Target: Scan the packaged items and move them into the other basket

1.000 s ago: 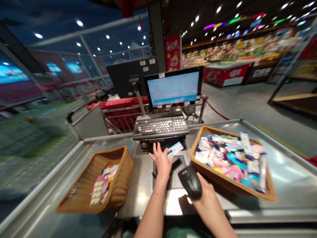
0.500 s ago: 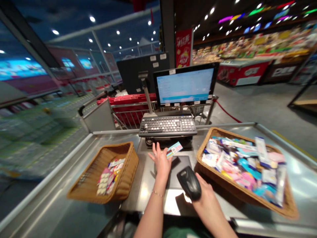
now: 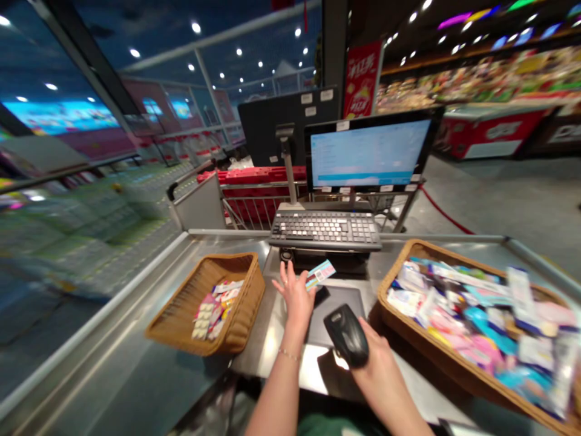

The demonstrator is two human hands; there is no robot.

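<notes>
My left hand pinches a small flat light-blue and pink packet between thumb and finger, its other fingers spread. A white patch that looks like a barcode shows on the packet. In my right hand is a black handheld barcode scanner, its head tilted toward the packet and apart from it. To the left stands a wicker basket with several small packs in its right part. A second wicker basket at the right is filled with many mixed packets and small items.
A black keyboard stands beyond my hands, below a lit monitor. Another dark screen is turned away beside it. Metal rails edge the steel counter. Red crates sit in a cart behind.
My view has turned left, so the counter, baskets and screens sit further right in the picture. Both hands keep the packet and the scanner in nearly the same pose.
</notes>
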